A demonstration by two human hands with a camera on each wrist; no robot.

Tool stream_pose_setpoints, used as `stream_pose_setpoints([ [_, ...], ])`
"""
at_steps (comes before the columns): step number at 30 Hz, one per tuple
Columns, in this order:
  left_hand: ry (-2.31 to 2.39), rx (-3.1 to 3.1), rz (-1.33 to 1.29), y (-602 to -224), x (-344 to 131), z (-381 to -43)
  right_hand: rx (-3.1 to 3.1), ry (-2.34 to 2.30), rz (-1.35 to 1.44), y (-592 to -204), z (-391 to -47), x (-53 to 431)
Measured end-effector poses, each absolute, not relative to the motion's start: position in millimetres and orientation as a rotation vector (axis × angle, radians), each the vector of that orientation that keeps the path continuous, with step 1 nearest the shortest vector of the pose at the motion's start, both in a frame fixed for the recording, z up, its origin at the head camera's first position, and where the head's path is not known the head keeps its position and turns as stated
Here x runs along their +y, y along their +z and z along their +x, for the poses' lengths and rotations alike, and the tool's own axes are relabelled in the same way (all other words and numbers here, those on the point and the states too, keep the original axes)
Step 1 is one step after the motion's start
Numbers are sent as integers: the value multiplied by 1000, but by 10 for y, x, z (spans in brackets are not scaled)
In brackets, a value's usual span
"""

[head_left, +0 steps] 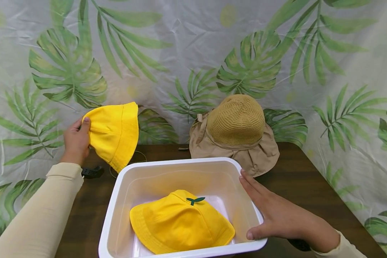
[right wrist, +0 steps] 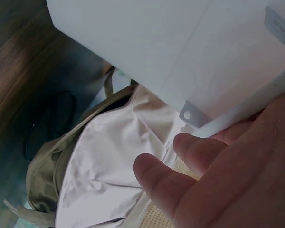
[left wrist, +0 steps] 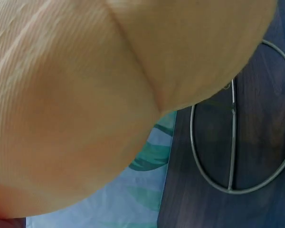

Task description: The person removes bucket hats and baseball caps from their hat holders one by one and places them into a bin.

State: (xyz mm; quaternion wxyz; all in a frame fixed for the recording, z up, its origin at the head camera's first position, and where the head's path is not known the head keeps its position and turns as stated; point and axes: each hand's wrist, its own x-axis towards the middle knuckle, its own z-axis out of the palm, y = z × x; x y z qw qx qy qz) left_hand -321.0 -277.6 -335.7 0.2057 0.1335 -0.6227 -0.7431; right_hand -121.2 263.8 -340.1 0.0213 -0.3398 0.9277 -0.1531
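My left hand (head_left: 76,141) grips a yellow hat (head_left: 116,134) by its crown at the left, brim turned to the right. The same hat's fabric (left wrist: 85,104) fills much of the left wrist view. A white bin (head_left: 180,163) stands in front of me. Inside it lies another yellow hat (head_left: 184,224), crown up, with a green sprout-shaped tip. My right hand (head_left: 285,215) rests at the bin's right rim, fingers and thumb spread along it. In the right wrist view some fingers (right wrist: 161,178) extend beside the bin's outer wall (right wrist: 133,42), fairly straight.
Behind the bin, a straw-crowned sun hat (head_left: 237,120) with a beige cloth brim sits at the back right. A round wire frame (left wrist: 232,190) stands on the dark wooden table (head_left: 309,186) by the held hat. A leaf-printed curtain (head_left: 187,43) hangs behind.
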Motion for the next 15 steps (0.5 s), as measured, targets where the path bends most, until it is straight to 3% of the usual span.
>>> stream_pose_setpoints([
  [15,-2211,-1591,415,-3584,-2728,-3239,2871,-463,-1062,-3413,-1218,2657],
])
